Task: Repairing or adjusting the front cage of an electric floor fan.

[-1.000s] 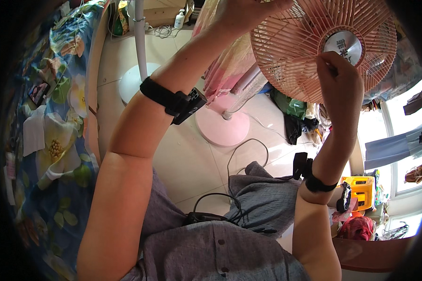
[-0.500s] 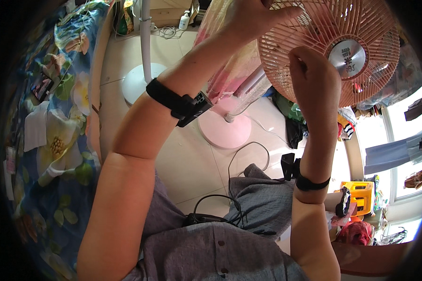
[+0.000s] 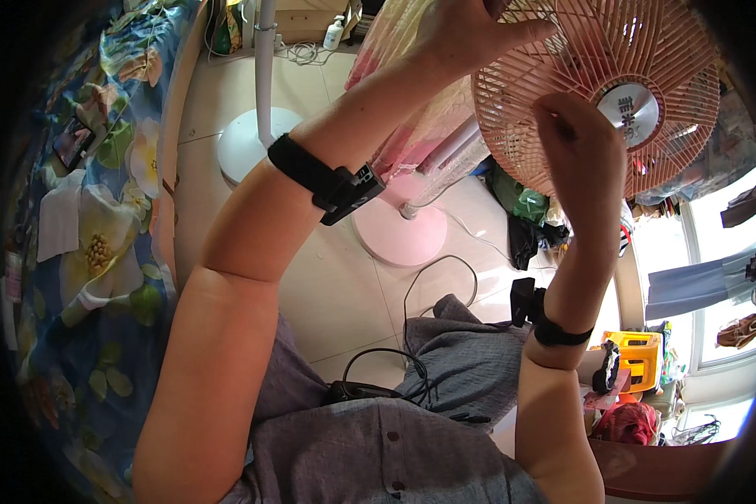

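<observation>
A standing fan with a pinkish-orange slatted guard (image 3: 672, 67) and silver hub (image 3: 629, 111) fills the upper right. My left hand (image 3: 466, 38) is at the guard's left rim, its thumb stretched across the front slats. The picture's top edge cuts off most of its fingers, but it appears to grip the rim. In front of the guard, left of the hub, is my right hand (image 3: 586, 139), its fingers curled together. What they hold, if anything, is hidden. Below stands the fan's round pink base (image 3: 399, 231). Black straps with small devices circle both my forearms.
A white pole on a round white base (image 3: 248, 147) stands left of the fan. Beside it runs a bed with a blue floral cover (image 3: 118, 252). A black cable (image 3: 406, 302) crosses the tiled floor near my lap. At right are a yellow crate (image 3: 640, 361) and a red bundle (image 3: 628, 422).
My right hand has shifted slightly right and down, closer to the hub. The fan and my left hand also appear a little further right in the picture.
</observation>
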Tool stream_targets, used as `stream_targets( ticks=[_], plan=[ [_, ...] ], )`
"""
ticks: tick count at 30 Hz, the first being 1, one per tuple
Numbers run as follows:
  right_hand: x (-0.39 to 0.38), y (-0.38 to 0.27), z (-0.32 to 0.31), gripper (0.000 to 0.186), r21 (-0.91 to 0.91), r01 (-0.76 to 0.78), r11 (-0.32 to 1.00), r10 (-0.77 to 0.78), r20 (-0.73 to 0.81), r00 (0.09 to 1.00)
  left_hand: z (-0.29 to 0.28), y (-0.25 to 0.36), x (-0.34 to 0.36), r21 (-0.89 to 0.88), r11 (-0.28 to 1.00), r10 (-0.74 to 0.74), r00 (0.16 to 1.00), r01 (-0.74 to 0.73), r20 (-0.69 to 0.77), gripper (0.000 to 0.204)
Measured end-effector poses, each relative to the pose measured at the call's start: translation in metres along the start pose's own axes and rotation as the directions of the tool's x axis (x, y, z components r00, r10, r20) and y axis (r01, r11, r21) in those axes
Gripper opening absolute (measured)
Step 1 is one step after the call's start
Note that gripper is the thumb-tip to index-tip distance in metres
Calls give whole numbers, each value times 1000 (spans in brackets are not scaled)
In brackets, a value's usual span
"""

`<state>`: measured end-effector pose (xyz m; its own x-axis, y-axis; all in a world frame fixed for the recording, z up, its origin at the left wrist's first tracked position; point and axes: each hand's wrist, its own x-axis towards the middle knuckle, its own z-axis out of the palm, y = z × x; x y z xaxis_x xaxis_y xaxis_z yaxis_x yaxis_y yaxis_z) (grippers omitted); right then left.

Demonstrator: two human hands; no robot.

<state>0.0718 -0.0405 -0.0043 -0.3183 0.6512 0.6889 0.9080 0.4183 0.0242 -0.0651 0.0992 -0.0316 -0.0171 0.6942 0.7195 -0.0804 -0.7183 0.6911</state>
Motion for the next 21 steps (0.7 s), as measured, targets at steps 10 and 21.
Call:
stream_targets(
  ticks=[10, 21],
  plan=[
    [-2, 27, -26, 15, -299, -251, 921, 264, 3, 965, -1, 15, -4, 52, 998, -35, 999, 35, 0, 50],
    [-2, 20, -33, 14, -244, -267, 932, 286, 44, 957, -4, 0, 1, 123, 992, 39, 999, -37, -17, 54]
  ],
)
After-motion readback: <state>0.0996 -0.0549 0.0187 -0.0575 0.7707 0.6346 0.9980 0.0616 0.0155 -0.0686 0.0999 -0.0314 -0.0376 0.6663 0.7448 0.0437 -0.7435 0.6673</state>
